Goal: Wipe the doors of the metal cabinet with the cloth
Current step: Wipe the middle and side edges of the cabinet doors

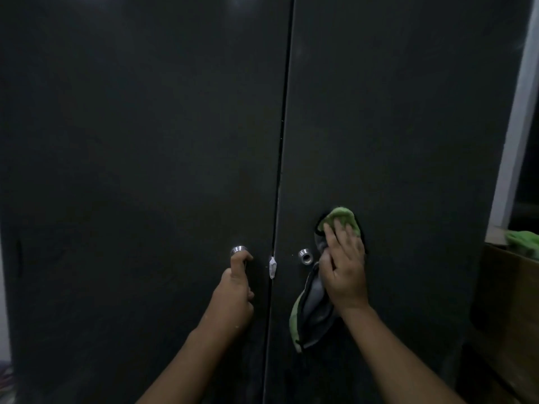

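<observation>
A dark metal cabinet fills the view, with a left door point(140, 141) and a right door point(402, 126) meeting at a narrow centre gap. Each door has a round silver knob. My left hand point(236, 290) curls its fingers around the left knob point(238, 249). My right hand point(345, 265) lies flat, pressing a green and grey cloth point(313, 304) against the right door, just right of the right knob point(305, 255). The cloth's green end sticks out above my fingers and the rest hangs below my palm.
A small white scrap point(272, 266) sits in the gap between the doors at knob height. To the right stand a white frame point(522, 118) and a brown box point(507, 310) with something green point(525, 243) on top.
</observation>
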Demonstrator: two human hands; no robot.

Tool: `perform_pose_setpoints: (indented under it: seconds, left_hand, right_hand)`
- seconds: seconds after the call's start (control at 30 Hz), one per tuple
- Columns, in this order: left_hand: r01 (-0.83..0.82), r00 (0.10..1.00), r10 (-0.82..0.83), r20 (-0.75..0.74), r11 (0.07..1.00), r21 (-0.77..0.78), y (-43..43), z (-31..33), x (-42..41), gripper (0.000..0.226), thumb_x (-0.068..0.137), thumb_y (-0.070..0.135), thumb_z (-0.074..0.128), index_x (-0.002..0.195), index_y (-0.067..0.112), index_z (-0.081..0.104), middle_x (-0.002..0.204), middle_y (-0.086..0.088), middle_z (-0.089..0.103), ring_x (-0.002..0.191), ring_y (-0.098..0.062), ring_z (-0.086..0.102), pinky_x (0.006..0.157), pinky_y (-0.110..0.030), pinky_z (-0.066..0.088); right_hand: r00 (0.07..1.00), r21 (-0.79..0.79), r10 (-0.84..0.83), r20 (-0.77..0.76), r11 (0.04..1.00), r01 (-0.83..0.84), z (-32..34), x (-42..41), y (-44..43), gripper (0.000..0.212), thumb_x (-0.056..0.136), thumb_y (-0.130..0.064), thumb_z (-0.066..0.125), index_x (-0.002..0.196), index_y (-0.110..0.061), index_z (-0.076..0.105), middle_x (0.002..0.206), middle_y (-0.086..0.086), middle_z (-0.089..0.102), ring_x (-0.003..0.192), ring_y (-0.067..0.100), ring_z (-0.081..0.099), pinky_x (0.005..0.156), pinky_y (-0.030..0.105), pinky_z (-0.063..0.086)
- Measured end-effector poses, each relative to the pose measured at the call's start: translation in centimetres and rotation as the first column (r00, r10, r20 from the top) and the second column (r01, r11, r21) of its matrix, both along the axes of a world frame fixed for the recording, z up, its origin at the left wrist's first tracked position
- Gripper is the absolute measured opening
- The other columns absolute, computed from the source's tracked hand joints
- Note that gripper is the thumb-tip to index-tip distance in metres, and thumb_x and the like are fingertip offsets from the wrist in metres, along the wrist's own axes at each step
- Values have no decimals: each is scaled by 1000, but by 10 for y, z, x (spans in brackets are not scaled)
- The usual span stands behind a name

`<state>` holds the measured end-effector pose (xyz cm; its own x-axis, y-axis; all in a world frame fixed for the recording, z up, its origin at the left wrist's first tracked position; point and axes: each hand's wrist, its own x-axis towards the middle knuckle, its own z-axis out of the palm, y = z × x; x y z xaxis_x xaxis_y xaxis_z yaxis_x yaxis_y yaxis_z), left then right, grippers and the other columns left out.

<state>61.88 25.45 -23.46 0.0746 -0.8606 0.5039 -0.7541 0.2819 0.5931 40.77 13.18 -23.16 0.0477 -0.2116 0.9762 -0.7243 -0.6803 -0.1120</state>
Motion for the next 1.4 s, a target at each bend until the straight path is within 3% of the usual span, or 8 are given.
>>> perform_pose_setpoints:
  seconds: [0.23, 0.33, 0.5, 0.73, 0.93, 1.13, 1.23, 1.4]
  left_hand:
    - [-26, 999, 26, -20, 1000, 5, -1, 0, -2, 78, 82, -7, 50, 129, 40, 10, 96, 3, 42, 81, -9, 55, 73, -20, 50]
    - [-24, 1000, 25, -16, 999, 23, -1, 1, -2, 81, 82, -7, 53, 128, 41, 8, 97, 3, 42, 82, -11, 56, 70, -20, 48]
    - [-30, 999, 31, -34, 999, 36, -2, 1, -4, 84, 82, -9, 57, 128, 41, 8, 100, 3, 40, 82, -12, 56, 68, -20, 47]
    - [-147, 988, 149, -40, 988, 49, 6, 1, -14, 84, 85, -3, 58, 136, 40, 7, 115, 1, 38, 86, -7, 54, 83, -32, 51]
    - [-526, 769, 524, 366, 844, -104, 9, 11, -48, 73, 86, 39, 57, 143, 32, 12, 144, -18, 22, 127, -30, 45, 110, -55, 18]
    - [-85, 818, 255, 515, 940, -329, -19, 14, -68, 56, 83, 47, 49, 136, 34, 40, 146, -3, 28, 124, -25, 29, 100, -53, 30]
    - [37, 759, 185, 625, 945, -325, -34, 18, -76, 47, 86, 47, 41, 131, 32, 48, 133, 1, 40, 114, -21, 39, 91, -47, 36]
    - [113, 782, 159, 602, 914, -389, -58, 11, -81, 65, 59, 9, 85, 119, 23, 62, 126, -9, 54, 115, -30, 35, 84, -56, 46]
  right_hand:
    - [713, -204, -139, -687, 979, -6, -2, -78, -4, 53, 91, -16, 50, 143, -21, 46, 150, 1, 46, 138, 21, 44, 113, 43, 33]
    - [807, -160, -163, -568, 983, 86, 37, -98, -14, 51, 93, -15, 44, 143, -20, 47, 146, 9, 53, 134, 30, 47, 112, 46, 30]
    - [989, 183, -119, 89, 978, 101, 106, -75, -10, 61, 89, -14, 38, 150, -13, 42, 159, 12, 32, 150, 28, 23, 123, 42, 9]
    - [893, -50, -50, -446, 998, 31, 45, -69, -9, 56, 85, -12, 45, 140, -13, 55, 149, 8, 50, 142, 25, 37, 118, 42, 19]
    - [747, -144, -126, -653, 989, 41, -9, -113, -16, 47, 100, -15, 42, 146, -21, 45, 152, 0, 47, 142, 25, 40, 118, 46, 26]
    - [988, 161, -147, -51, 975, 153, 12, -141, -26, 60, 92, -11, 38, 152, -17, 37, 157, 9, 37, 146, 33, 30, 121, 43, 11]
    - [929, 312, -224, 295, 941, 128, 30, -153, -33, 59, 99, -5, 37, 156, -17, 27, 164, 5, 20, 153, 23, 12, 124, 39, 4]
    - [829, 375, -273, 488, 923, 83, 14, -173, -41, 57, 102, -8, 35, 157, -18, 23, 166, 2, 15, 153, 19, 7, 126, 39, 8]
